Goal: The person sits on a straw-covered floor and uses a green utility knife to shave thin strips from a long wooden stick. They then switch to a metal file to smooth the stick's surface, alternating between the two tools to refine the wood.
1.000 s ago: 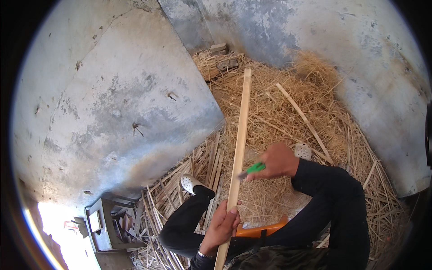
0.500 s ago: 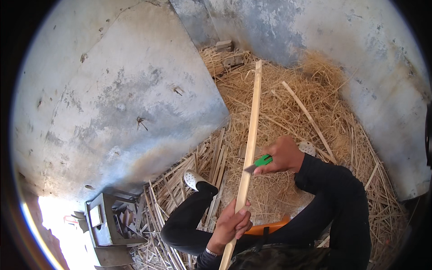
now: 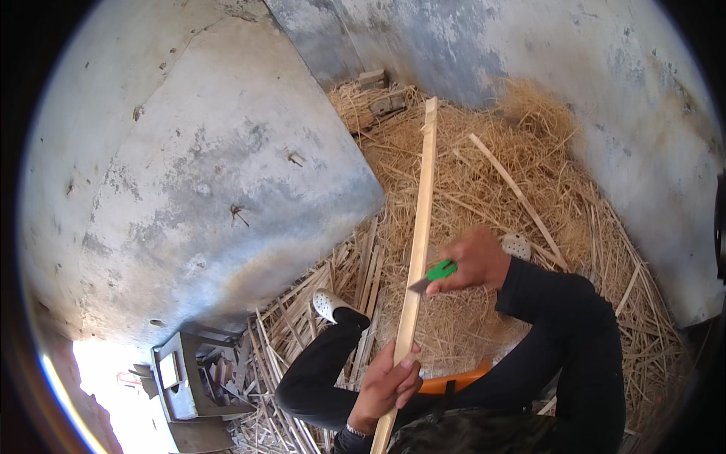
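A long pale strip of split bamboo or wood [image 3: 418,257] slants up and away from my lap, its far end over the shavings. Low on the strip, my left hand [image 3: 388,384] is wrapped round it. My right hand [image 3: 474,261] grips a green-handled utility knife [image 3: 442,270] just right of the strip's middle. The knife's grey blade lies against the strip's right edge. A small curl stands on the strip near its far end.
Thin shavings [image 3: 491,174] cover the floor, with a loose strip [image 3: 518,198] on top. Bundled strips [image 3: 367,280] lie along the left wall [image 3: 227,151]. A wooden cabinet [image 3: 189,378] stands at lower left. My white clogs [image 3: 327,304] rest among the shavings, and something orange [image 3: 454,380] is beneath me.
The view has shifted slightly. Both hands keep their grips, the blade stays at nearly the same place on the strip, and the strip has turned a little.
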